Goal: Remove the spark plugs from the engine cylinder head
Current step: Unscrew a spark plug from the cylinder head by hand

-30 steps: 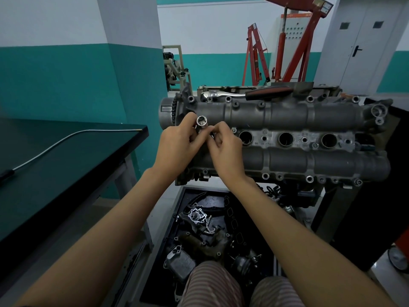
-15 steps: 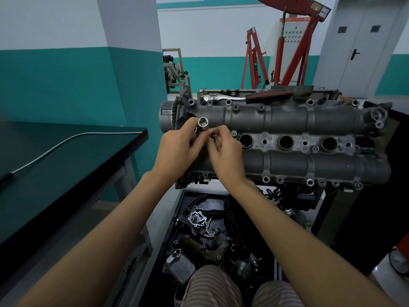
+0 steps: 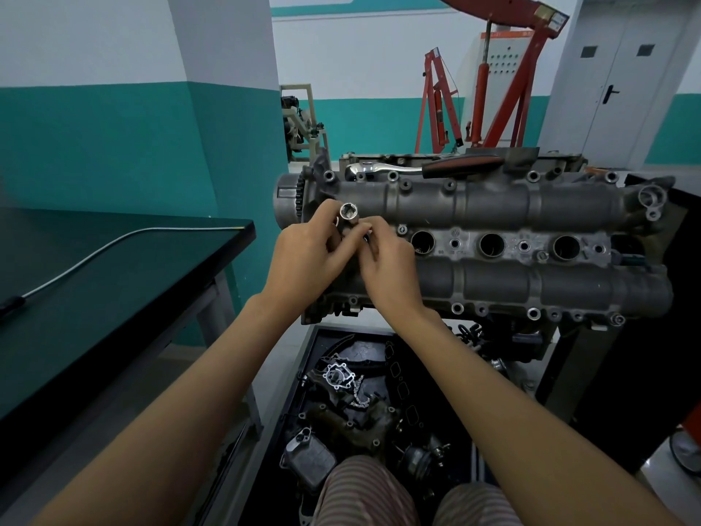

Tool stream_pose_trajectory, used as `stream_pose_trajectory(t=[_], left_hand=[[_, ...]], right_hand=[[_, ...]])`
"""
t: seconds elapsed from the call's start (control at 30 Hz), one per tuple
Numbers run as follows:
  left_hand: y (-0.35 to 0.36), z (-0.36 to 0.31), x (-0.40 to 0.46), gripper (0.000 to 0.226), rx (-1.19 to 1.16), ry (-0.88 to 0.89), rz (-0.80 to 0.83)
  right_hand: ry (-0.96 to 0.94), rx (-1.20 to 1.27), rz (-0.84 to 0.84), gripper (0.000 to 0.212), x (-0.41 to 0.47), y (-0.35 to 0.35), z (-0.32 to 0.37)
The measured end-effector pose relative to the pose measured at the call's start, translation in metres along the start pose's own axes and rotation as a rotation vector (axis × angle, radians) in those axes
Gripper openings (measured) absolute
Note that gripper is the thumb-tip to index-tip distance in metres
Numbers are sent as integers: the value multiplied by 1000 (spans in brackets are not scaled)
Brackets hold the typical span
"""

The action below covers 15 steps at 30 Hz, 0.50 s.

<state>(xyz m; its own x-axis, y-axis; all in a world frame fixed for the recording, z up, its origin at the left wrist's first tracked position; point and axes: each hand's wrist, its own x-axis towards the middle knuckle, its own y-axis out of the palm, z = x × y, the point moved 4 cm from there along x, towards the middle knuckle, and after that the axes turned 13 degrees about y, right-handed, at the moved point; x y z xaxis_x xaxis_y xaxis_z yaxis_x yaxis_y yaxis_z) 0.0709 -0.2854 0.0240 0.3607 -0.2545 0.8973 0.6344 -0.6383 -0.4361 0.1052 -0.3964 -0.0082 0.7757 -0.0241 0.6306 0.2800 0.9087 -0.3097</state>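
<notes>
Spark plugs sit hidden inside the grey cast-metal cylinder head (image 3: 493, 214) at frame centre; left hand (image 3: 307, 256) and right hand (image 3: 390, 267) both pinch the silver hexagonal socket (image 3: 348, 216) over the leftmost well, likely hand-unscrewing; next, lift straight out.

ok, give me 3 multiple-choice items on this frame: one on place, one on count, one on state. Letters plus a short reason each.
1. Where does the ratchet wrench lie?
A. on the black table
B. on the far top edge of the cylinder head
C. in the parts tray below

2. How many open plug wells show to the right of the hands?
A. one
B. three
C. five

3. What is the left hand doing?
A. gripping the socket
B. lying flat on the table
C. holding the ratchet wrench

Answers:
1 B, the wrench rests along the head's back edge, untouched.
2 B, three dark round holes sit in a row.
3 A, its fingers curl round the socket, with the right hand pinching at it too.
</notes>
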Motion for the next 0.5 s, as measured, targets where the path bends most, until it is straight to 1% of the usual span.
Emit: stream_pose_trajectory(t=[0.1, 0.2, 0.23, 0.3, 0.4, 0.5], left_hand=[[-1, 0, -1, 22, -5, 17, 11], [0, 3, -1, 21, -21, -4, -3], [0, 4, -1, 23, -24, -14, -20], [-1, 4, -1, 29, -25, -25, -47], [0, 3, -1, 36, -44, -21, -63], [1, 4, -1, 33, -55, -33, -63]], right_hand=[[-22, -25, 6, 16, 0, 0, 1], [11, -12, -6, 20, 0, 1, 0], [33, -1, -10, 21, 1, 1, 0], [68, 30, -13, 13, 1, 2, -1], [72, 62, -23, 21, 2, 1, -2], [38, 50, 10, 6, -1, 1, -2]])
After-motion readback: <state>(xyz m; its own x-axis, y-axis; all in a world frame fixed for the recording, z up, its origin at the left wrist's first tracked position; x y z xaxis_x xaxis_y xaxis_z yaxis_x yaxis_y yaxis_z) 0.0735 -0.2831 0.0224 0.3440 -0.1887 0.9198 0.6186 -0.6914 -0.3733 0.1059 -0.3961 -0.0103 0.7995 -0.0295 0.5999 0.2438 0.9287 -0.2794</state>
